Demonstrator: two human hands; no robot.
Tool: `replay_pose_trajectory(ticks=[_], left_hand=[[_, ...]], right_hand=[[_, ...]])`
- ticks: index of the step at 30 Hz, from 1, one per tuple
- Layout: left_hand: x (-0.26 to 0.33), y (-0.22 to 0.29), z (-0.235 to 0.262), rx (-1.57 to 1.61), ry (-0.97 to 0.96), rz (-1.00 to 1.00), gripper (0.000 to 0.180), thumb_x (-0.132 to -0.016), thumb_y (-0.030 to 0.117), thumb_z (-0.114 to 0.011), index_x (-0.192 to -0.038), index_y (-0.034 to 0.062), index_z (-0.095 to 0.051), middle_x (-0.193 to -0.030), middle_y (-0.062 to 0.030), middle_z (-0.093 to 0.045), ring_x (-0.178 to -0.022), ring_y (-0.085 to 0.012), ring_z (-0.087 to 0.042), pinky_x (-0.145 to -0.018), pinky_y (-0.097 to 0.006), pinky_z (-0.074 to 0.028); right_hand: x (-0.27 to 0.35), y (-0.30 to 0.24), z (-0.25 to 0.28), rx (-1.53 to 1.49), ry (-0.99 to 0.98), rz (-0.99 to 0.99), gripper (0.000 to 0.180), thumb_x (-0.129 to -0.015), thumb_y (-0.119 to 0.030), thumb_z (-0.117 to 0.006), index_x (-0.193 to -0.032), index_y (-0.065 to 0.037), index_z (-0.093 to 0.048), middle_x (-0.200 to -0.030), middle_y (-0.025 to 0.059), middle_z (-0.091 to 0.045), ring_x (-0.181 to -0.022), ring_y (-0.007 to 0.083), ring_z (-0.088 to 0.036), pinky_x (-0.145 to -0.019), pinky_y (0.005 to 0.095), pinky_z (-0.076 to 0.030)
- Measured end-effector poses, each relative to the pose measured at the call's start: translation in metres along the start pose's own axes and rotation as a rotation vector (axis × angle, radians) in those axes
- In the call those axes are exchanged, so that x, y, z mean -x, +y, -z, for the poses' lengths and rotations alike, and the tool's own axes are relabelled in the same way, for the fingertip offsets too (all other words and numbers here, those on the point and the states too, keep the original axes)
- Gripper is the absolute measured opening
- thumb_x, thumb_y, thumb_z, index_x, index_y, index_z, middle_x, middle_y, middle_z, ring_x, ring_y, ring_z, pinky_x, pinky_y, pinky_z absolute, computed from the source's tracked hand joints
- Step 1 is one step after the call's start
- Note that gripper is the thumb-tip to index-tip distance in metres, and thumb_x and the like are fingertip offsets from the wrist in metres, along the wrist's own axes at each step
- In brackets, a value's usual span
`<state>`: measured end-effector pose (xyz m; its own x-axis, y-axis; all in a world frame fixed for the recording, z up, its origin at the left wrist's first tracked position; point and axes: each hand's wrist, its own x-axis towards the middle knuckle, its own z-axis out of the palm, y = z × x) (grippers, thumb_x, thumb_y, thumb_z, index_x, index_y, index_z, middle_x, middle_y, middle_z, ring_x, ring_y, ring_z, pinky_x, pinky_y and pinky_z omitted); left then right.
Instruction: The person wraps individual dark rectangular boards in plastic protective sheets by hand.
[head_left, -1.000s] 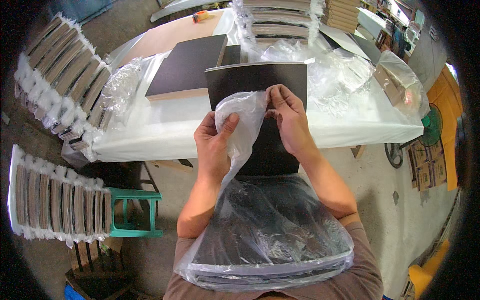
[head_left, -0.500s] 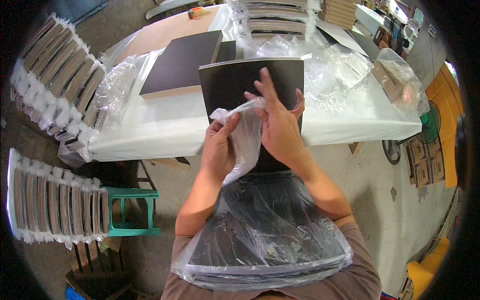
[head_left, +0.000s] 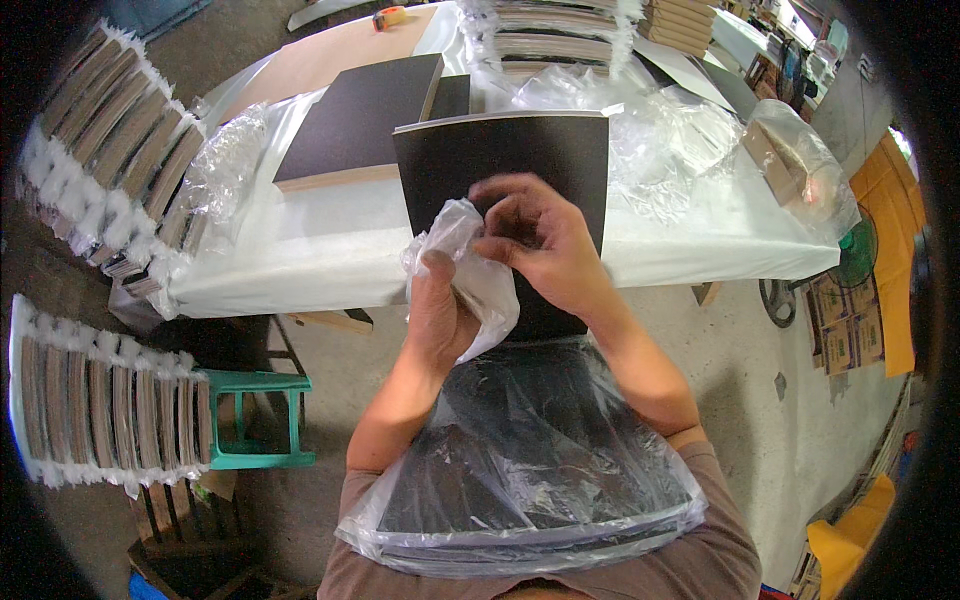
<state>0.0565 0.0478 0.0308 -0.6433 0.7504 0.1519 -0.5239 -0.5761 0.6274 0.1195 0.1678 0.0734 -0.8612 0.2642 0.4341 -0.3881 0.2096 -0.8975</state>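
Observation:
A flat black board (head_left: 500,160) stands tilted between my lap and the table edge, its upper half bare. Its lower half sits inside a clear plastic bag (head_left: 530,470) that spreads over my lap. My left hand (head_left: 440,305) grips the crumpled mouth of the bag against the board's left side. Just right of it, my right hand (head_left: 535,245) pinches the same bag edge with its fingertips on the board's face.
A white-covered table (head_left: 300,260) carries a stack of dark boards (head_left: 360,120), loose clear bags (head_left: 690,140) and a wrapped bundle (head_left: 790,160). Rows of bagged boards (head_left: 100,410) stand at left beside a green stool (head_left: 255,420). Bare concrete floor lies right.
The board has tipped closer and risen in view. My right hand came down from the board's top edge to pinch the bag mouth, and my left hand slid lower on the bag.

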Motion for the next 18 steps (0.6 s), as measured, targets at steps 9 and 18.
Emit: replay_pose_trajectory(ticks=[9,18], left_hand=[[0.002,-0.002,-0.013,0.001,0.016,-0.085,0.036,-0.075,0.034,-0.06,-0.097,0.0087,-0.048,-0.094,-0.0027,-0.052,-0.085,-0.0131,-0.051,-0.072,-0.028,-0.043],[0.009,0.049,0.015,-0.071,0.269,-0.362,0.019,-0.077,0.013,-0.058,-0.089,0.0124,-0.044,-0.073,0.0009,-0.046,-0.051,-0.004,-0.039,-0.039,-0.018,-0.031]], right_hand=[[0.002,-0.003,-0.007,0.193,0.102,0.217,0.015,-0.072,-0.003,-0.062,-0.085,0.0,-0.058,-0.075,0.0044,-0.054,-0.068,0.01,-0.051,-0.06,0.0215,-0.041],[0.005,-0.008,0.025,-0.026,0.267,-0.033,0.009,-0.082,-0.006,-0.05,-0.085,-0.002,-0.058,-0.065,-0.0018,-0.053,-0.058,0.0036,-0.045,-0.052,0.0178,-0.037]])
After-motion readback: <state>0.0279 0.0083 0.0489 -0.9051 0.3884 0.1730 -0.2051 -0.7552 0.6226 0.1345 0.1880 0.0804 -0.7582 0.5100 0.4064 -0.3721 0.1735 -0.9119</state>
